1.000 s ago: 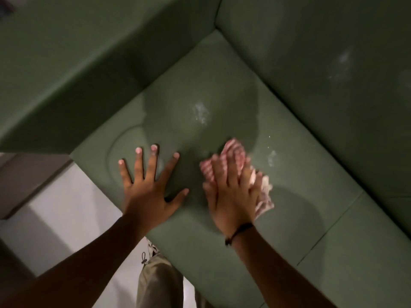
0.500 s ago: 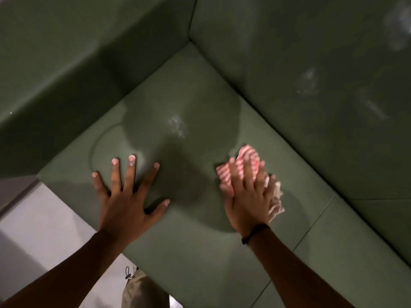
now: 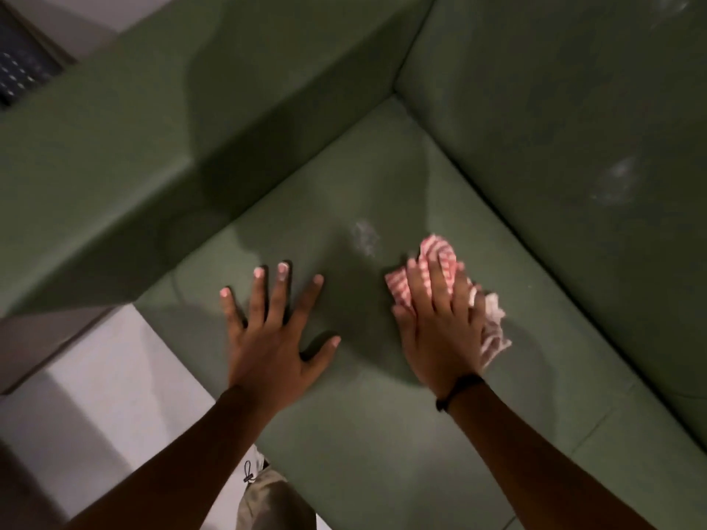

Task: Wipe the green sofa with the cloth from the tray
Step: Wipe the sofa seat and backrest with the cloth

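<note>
The green sofa (image 3: 382,434) fills most of the view, seen from above at its corner seat. My right hand (image 3: 440,330) lies flat on a crumpled red-and-white striped cloth (image 3: 440,258) and presses it onto the seat cushion; cloth sticks out beyond the fingertips and to the right of the palm. My left hand (image 3: 273,330) rests flat on the cushion to the left, fingers spread, holding nothing. A whitish smudge (image 3: 365,235) marks the seat just left of the cloth's far end.
The sofa's armrest (image 3: 153,166) rises at the left and the backrest (image 3: 574,147) at the right, with a pale smear (image 3: 616,181) on it. A cushion seam (image 3: 597,430) runs at the right. Light floor (image 3: 95,395) lies below the armrest.
My right hand with the cloth has slid a little along the seat, back towards the whitish smudge. My left hand stays planted flat. The camera view has shifted.
</note>
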